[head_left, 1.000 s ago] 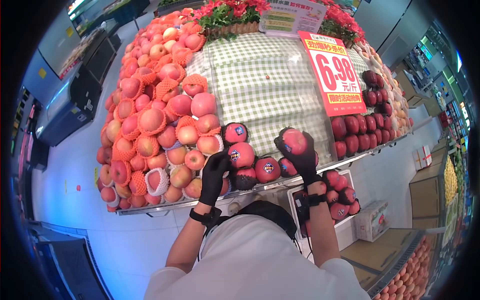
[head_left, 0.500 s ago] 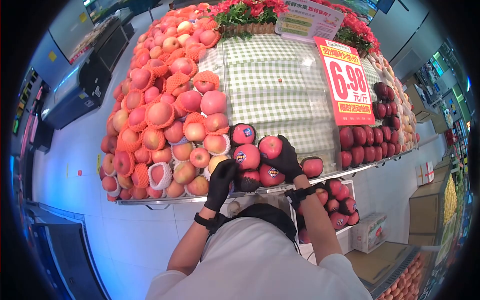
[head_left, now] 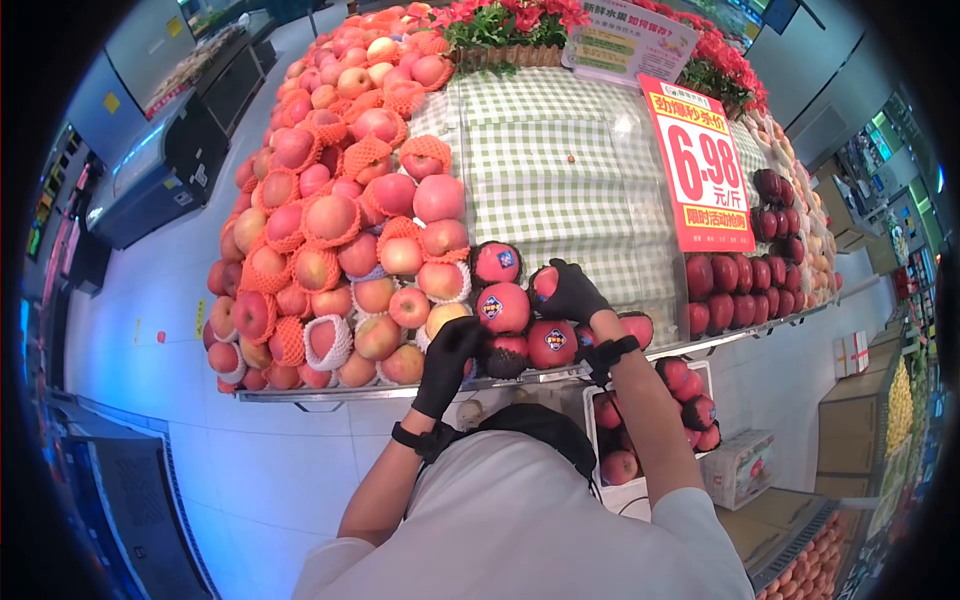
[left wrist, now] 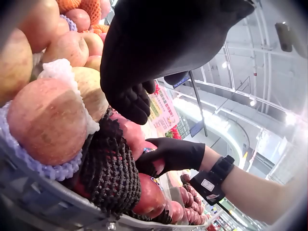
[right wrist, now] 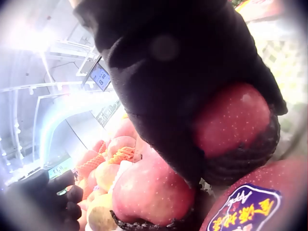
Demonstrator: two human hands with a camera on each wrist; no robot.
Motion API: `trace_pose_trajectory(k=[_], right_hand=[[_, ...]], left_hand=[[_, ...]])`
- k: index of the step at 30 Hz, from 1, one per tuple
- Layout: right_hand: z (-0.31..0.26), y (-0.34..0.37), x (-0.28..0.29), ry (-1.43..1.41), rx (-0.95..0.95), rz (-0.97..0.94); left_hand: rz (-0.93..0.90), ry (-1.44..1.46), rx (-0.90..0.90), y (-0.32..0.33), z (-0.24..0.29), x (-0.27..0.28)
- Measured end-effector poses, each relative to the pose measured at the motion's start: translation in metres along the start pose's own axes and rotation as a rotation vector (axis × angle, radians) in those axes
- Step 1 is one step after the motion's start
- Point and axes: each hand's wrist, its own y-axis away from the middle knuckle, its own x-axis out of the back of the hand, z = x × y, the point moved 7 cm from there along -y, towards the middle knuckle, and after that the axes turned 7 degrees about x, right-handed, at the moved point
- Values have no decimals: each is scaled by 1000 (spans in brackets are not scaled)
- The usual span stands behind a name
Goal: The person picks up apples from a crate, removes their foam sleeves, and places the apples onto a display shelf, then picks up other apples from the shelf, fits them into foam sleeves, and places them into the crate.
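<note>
"What's moved?"

"The right hand has carried its apple leftward, in beside a labelled apple."

"Clamped on it?"

"Yes, wrapped round the apple above its black net. Whether it rests on anything, I can't tell."

"And the left hand?"

"Loosely bent fingers, beside a netted apple at the front of the table. I can't tell if they touch."

"Behind that?"

"Piled apples leftward, checked cloth in the middle, a price sign rightward, then red flowers farthest off."
</note>
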Motion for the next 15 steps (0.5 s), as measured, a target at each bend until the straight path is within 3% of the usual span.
trace_pose_trajectory(k=[3,6,10,14,15], right_hand=[[-1,21,31,-207,-19,111],[16,21,41,-346,85,145],[-33,54,65,-706,223,199],[-34,68,59,-675,313,287],[-38,75,56,-777,283,295]], left_hand=[[-31,-13,37,1,0,3],[-63,-51,35,-1,0,2],[-93,-181,-55,-10,17,-17],[-85,-147,-69,-27,36,-47],[-97,-227,-146,-37,37,-52]])
